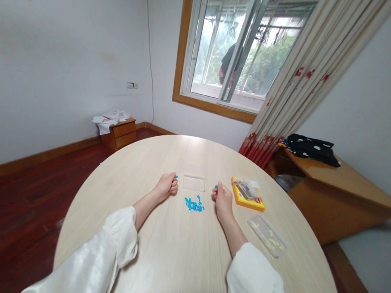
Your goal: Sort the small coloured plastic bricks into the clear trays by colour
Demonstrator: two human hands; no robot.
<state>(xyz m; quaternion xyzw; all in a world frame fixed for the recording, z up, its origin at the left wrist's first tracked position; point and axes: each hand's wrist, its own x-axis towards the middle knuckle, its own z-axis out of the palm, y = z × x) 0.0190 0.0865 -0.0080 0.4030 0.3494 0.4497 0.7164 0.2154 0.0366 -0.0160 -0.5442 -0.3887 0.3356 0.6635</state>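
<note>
My left hand (167,186) is closed left of the middle of the table, with a small blue piece (176,177) showing at its fingertips. On the other side my right hand (223,199) is also closed, and a bit of a blue piece (216,186) pokes out by the thumb. Between the two hands lies a loose pile of small blue pieces (194,204). Just beyond the pile is a clear plastic box (194,182), its lid tilted back. The exact kind of the blue pieces is too small to make out.
Right of my right hand lies a yellow box (250,203) with a clear case (251,187) on top. Nearer me is a clear container (268,235) with pale yellow pieces. The round table (174,261) stands near a wooden desk (350,184). Someone in dark clothing (227,64) is beyond the window.
</note>
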